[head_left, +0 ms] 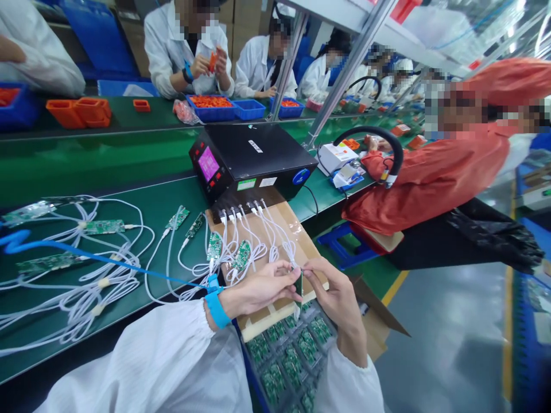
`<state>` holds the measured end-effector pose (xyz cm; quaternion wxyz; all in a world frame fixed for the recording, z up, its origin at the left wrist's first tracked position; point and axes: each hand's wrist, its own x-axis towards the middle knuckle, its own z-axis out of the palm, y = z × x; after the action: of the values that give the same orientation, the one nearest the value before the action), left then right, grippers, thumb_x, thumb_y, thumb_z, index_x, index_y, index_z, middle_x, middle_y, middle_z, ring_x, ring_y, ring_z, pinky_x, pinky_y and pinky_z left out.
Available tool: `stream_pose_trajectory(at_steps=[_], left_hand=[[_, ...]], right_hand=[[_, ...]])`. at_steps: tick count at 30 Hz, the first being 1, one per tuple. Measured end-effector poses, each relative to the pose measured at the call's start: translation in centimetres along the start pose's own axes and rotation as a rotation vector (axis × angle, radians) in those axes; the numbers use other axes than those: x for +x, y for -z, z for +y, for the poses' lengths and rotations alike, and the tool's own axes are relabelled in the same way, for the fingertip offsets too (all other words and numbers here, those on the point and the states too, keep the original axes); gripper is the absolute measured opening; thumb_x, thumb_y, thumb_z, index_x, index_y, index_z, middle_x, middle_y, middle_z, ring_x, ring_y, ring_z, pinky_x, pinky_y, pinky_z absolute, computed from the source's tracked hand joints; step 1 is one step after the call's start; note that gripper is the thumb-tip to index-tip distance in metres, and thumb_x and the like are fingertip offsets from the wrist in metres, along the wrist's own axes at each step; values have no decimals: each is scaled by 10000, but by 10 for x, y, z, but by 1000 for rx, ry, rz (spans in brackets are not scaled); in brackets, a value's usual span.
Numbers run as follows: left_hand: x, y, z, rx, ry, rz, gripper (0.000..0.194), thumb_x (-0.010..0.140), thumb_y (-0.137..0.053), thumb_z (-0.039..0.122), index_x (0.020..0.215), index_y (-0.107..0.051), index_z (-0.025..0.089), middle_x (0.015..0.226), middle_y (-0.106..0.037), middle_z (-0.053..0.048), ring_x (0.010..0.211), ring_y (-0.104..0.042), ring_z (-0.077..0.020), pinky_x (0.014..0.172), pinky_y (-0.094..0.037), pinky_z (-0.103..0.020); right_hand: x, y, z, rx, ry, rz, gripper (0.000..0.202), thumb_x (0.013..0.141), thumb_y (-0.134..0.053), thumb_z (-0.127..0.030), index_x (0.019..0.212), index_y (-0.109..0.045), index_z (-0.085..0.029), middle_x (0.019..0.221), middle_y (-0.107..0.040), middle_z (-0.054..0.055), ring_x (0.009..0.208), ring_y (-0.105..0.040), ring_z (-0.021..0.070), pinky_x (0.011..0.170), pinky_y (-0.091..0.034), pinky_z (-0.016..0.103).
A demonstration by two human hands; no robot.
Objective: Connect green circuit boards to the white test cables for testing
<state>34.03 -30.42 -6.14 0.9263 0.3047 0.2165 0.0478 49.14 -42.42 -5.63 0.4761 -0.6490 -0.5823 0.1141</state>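
My left hand, with a blue wrist strap, pinches a green circuit board held on edge. At the board's upper end, the fingers of my right hand are closed on a white cable connector, partly hidden by the fingertips. White cables run from there toward a black tester box with a pink screen. Both hands are above the front edge of a cardboard sheet. Below them lies a tray of circuit boards.
Bundled white cables with boards cover the green bench at left. A blue cord crosses to my wrist. A person in orange sits at right. Blue bins and people in white are across the line.
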Motion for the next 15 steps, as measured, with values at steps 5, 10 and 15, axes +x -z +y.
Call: stream_pose_trajectory(at_steps=[5,10,15], left_hand=[[-6,-3,2,16,-14,12,197,952,-737,190,1088,-614,118,869,-689,-41,710,-706,-101,774,-578,-233],[-26,-14,25,61,-77,-3,341,972,-703,177,1295,-614,113,1032,-739,-128,854,-735,-152,816,-591,-279],[-41,-6,55,-8,-164,167,172,967,-656,94,1138,-672,105,1013,-755,-127,791,-706,-111,752,-566,-215]], right_hand=[[15,26,2,-46,59,-209,104,1024,-624,-254,983,-720,-248,921,-740,30,867,-687,182,818,-538,315],[49,60,-15,-247,54,-387,205,1050,-565,-325,984,-740,-240,969,-758,59,929,-677,209,885,-507,364],[69,41,-26,-490,17,-717,256,1042,-512,-223,975,-760,-231,999,-772,51,997,-686,220,1010,-427,426]])
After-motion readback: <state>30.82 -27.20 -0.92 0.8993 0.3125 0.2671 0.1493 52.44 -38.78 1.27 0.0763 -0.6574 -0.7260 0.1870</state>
